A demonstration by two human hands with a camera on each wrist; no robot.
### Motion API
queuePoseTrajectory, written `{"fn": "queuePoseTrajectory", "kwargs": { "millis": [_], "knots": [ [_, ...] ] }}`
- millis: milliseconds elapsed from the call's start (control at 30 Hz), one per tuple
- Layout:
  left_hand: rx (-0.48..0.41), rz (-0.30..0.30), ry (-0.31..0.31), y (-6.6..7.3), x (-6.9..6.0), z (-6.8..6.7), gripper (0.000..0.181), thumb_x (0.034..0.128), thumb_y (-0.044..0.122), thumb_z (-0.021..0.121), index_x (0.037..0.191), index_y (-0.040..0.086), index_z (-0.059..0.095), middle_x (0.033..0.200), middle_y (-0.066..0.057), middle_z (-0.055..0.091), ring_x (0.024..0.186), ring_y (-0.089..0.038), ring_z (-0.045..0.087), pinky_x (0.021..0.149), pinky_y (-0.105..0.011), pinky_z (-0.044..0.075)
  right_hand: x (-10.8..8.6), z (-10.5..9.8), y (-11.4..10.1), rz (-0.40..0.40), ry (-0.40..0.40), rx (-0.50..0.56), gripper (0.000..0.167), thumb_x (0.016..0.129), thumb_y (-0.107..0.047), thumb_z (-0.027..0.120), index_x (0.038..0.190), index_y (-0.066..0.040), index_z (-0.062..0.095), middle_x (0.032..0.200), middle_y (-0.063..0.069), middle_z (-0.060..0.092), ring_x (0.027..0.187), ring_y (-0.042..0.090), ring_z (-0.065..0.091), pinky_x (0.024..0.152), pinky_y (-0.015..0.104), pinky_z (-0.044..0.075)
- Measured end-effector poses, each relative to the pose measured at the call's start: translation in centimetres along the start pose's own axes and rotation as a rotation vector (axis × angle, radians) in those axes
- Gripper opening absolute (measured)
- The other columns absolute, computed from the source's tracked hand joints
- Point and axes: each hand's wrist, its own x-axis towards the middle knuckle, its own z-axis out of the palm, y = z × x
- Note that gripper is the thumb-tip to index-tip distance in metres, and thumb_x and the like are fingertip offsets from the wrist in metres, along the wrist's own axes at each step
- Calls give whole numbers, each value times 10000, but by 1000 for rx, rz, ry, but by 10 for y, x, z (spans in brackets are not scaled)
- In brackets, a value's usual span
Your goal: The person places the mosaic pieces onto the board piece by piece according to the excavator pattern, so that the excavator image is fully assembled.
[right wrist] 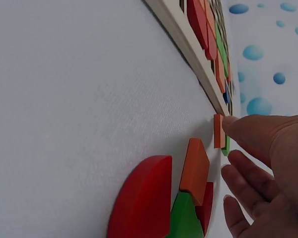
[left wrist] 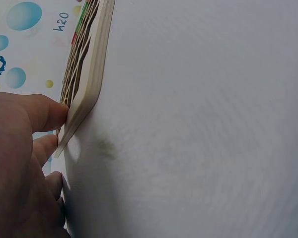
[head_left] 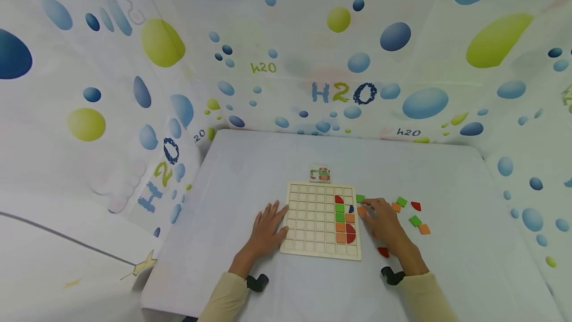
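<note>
A light wooden grid board (head_left: 306,217) lies on the table, with red, green, orange and blue tiles in its right-hand columns. Against its left edge rests my left hand (head_left: 266,231), fingers spread; the left wrist view shows the thumb (left wrist: 49,114) touching the rim. Just right of the board, my right hand (head_left: 383,220) reaches over loose tiles. Its thumb touches an orange square tile (right wrist: 218,131) beside the board's edge, and the index fingertip is near a green tile (head_left: 360,198). The other right fingers are loosely bent, holding nothing visible.
A small patterned card (head_left: 320,173) lies behind the board. Loose green, orange and red tiles, among them a red quarter-round (head_left: 416,205) and an orange square (head_left: 424,229), are scattered right of the right hand. Another red piece (head_left: 383,252) lies near the right wrist.
</note>
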Motion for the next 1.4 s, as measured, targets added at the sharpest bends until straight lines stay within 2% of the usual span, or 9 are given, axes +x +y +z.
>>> {"fn": "queuePoseTrajectory", "kwargs": {
  "millis": [200, 367, 867, 1267, 1400],
  "knots": [
    [-13, 10, 9, 2, -1, -1, 625, 1035, 275, 560, 1629, 141, 419, 1734, -179, 261, 1613, -443, 167, 1254, -690, 109, 3, 0, 0, -19, 1, 5, 459, 1033, -152, 689, 1468, -52, 582, 1464, 220, 538, 1377, 414, 507, 1142, 593, 451],
    [1, -7, -18, 6, 0, -6, 626, 1042, 271, 556, 1636, 143, 407, 1742, -172, 241, 1621, -431, 150, 1263, -680, 103, 6, 1, 4, -35, 1, 8, 417, 1030, -134, 684, 1425, -24, 610, 1437, 217, 566, 1367, 418, 512, 1145, 598, 444],
    [-6, -17, -13, 7, -2, -5, 615, 1047, 253, 556, 1633, 138, 412, 1740, -169, 250, 1622, -422, 153, 1266, -673, 105, 7, 4, 10, -55, -14, 39, 360, 1024, -100, 689, 1379, -62, 649, 1430, 200, 572, 1383, 418, 501, 1162, 612, 418],
    [3, -9, -18, 4, -2, -4, 628, 1047, 276, 549, 1643, 152, 395, 1750, -154, 225, 1628, -411, 134, 1269, -663, 98, 9, 8, 13, -97, 21, 32, 347, 1028, -98, 679, 1371, -52, 655, 1378, 201, 575, 1351, 410, 513, 1145, 610, 440],
    [4, -5, -20, 5, -1, -5, 628, 1048, 274, 548, 1644, 152, 393, 1750, -154, 225, 1628, -412, 135, 1268, -665, 99, 8, 8, 11, -76, 16, 28, 356, 1039, -117, 671, 1387, -52, 642, 1391, 213, 558, 1351, 413, 506, 1147, 607, 438]
  ]
}}
